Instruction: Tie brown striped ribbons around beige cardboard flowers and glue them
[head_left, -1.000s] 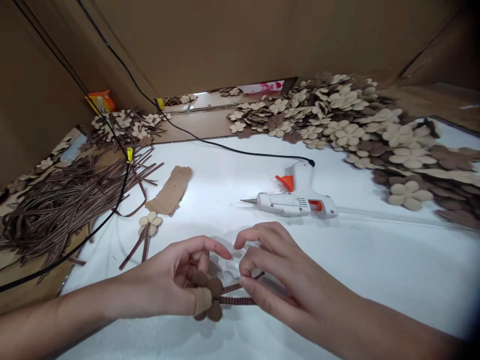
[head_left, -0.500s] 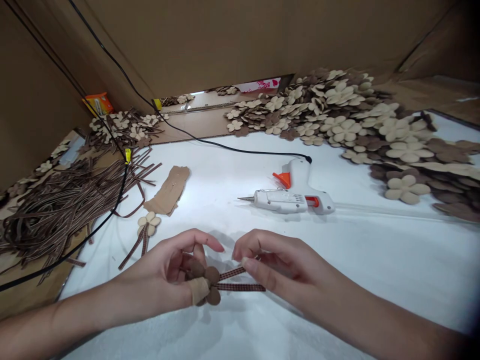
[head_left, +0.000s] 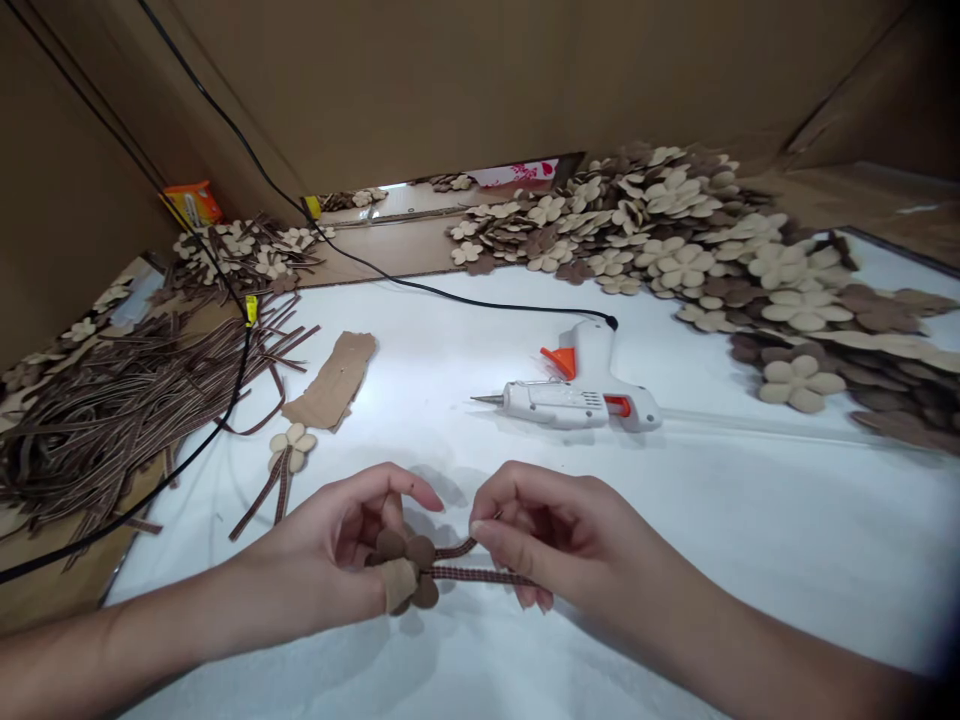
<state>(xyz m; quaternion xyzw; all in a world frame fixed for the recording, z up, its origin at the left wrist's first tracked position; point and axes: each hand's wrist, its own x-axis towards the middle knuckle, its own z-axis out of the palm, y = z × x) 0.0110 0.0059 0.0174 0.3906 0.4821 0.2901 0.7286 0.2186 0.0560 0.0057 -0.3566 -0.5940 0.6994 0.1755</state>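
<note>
Left hand [head_left: 322,560]: is curling closely around the brown felt flower [head_left: 420,552], holding it in a narrow grip, with a beige strip [head_left: 399,585] lying across its front.
Right hand [head_left: 570,545]: is pinching the checked brown ribbon [head_left: 480,574] narrowly, though its fingers partly hide the contact.
Long axis: the ribbon's two strands are running nearly level from the flower toward 3 o'clock, spreading slightly apart.
Nearer hand: the left is gripping the flower; the right is nearer the ribbon's free ends.
Around: a white glue gun [head_left: 577,400] is lying at the right hand's 12 o'clock, nozzle pointing toward 9 o'clock; a cream felt flower [head_left: 292,447] is resting at the left hand's 12 o'clock.
</note>
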